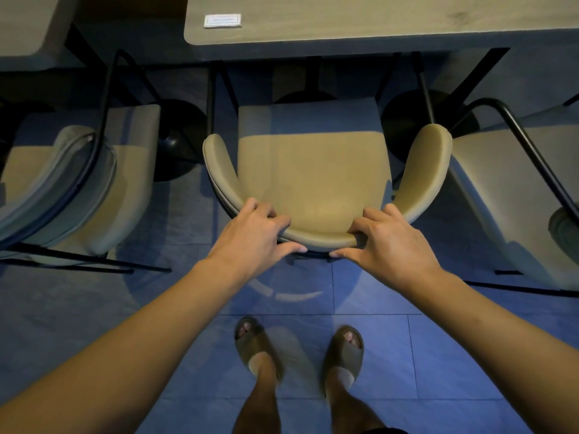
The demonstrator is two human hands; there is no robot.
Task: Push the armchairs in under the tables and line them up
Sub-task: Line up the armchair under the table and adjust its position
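- Both forearms reach forward from the bottom corners of my feed, and two sandalled feet (300, 352) stand on the blue tiled floor (438, 355) between them.
- At far left I see a tan armchair (78, 183) with a black metal frame, turned at an angle, its front near the corner of a grey surface (25, 29).
- Just right of that chair a round black pedestal base (178, 142) sits on the floor.
- My left hand (253, 242) has its grip curled over the back rail of the middle armchair (313, 173), fingers hooked on top and thumb lying along the outer edge.
- That middle armchair faces the long surface (376, 20); the front of its seat lies in shadow at the surface edge, and the arms and back stand clear of it.
- A small white label (222, 21) lies near the left end of the long surface.
- My right hand (391, 242) mirrors the left, its grip folded over the same back rail, thumb along the outer edge, the two thumbs near each other but apart.
- At far right a third tan armchair (507, 189) sits angled, its black tube arm rising across the seat.
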